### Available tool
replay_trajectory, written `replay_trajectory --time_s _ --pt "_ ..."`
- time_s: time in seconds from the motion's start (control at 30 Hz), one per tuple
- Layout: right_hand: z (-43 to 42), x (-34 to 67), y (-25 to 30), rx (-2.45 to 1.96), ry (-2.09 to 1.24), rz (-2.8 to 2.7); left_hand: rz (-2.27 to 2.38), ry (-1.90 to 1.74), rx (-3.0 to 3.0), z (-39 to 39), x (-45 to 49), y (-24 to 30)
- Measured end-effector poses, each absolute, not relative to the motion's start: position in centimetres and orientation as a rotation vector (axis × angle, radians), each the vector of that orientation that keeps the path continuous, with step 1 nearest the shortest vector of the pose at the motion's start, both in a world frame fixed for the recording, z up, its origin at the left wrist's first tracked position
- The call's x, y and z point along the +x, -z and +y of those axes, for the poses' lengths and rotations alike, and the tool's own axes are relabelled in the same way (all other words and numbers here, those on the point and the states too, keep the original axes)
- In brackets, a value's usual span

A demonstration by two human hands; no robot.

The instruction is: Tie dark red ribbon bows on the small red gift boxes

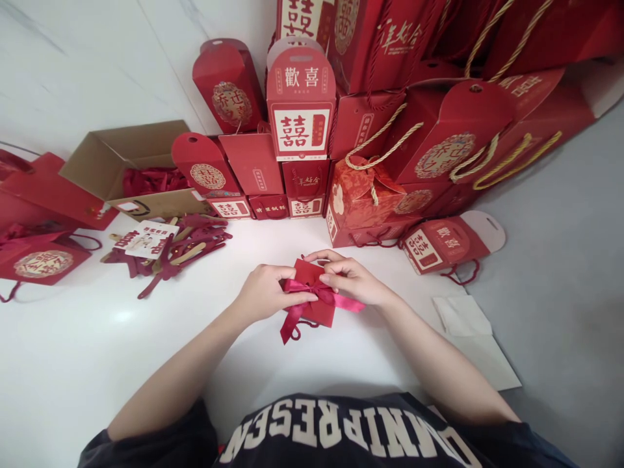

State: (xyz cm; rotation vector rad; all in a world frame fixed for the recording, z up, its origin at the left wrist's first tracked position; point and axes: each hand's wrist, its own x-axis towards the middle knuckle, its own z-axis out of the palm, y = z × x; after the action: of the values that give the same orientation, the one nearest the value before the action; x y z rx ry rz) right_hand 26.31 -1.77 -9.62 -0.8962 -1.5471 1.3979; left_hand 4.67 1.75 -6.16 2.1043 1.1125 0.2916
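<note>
A small red gift box rests on the white table in front of me, wrapped by a dark pink satin ribbon. My left hand is closed at the box's left side, its thumb and fingers pinching the ribbon where it crosses on top. My right hand lies over the box's right top edge, fingers bent and pinching the ribbon at the same crossing. One ribbon tail runs out to the right, another hangs off the box's lower left corner.
Many red gift boxes and bags with gold cord handles are stacked along the wall. An open cardboard box with red ribbons stands at left, beside a pile of red tags and fans. A white paper sheet lies at right.
</note>
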Motion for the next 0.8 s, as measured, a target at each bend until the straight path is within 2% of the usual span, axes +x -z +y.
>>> replay_trajectory --time_s 0.43,0.8 --pt "-1.4 25.8 8.9 -0.885 -1.388 -1.524 1.3 -0.321 2.226 1.6 5.9 6.0" --pt "-0.8 24.7 9.7 -0.856 -1.58 -1.158 1.148 -0.228 2.164 3.0 5.7 6.0"
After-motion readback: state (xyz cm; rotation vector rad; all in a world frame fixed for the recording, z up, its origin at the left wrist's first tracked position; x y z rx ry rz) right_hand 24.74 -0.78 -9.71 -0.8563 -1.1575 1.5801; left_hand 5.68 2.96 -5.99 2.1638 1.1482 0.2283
